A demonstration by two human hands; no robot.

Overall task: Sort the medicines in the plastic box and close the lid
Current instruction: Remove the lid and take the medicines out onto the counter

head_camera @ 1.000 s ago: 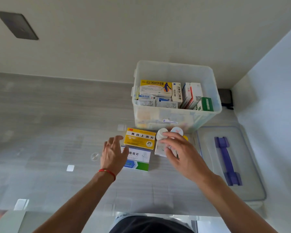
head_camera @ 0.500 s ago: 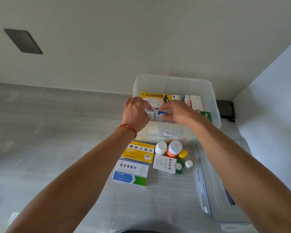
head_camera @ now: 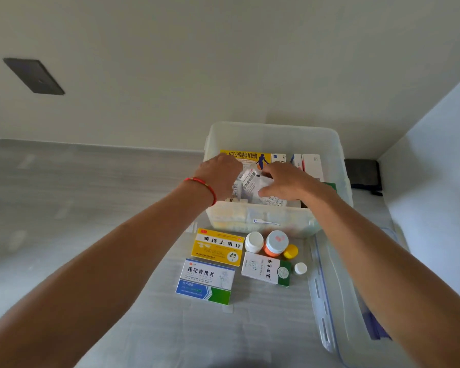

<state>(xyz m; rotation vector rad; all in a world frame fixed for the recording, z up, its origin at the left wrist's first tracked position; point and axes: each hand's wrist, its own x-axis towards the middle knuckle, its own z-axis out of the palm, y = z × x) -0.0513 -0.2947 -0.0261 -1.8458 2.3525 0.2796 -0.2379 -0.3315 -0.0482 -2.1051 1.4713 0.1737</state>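
A clear plastic box stands open at the back of the table, with upright medicine packs in it, among them a yellow pack. Both my hands reach inside. My left hand, a red string at its wrist, grips a small tilted white box. Beside it, my right hand has thumb and fingers around a white packet. On the table in front lie a yellow box, a blue-green box, a white-green box and several small bottles.
The clear lid with a purple handle lies flat on the table at the right, under my right forearm. A dark object sits in the back right corner. Walls close off the back and the right. A dark plate is on the back wall.
Both hands left the packs and bottles on the table and went into the plastic box. A small white box between them now stands tilted up.
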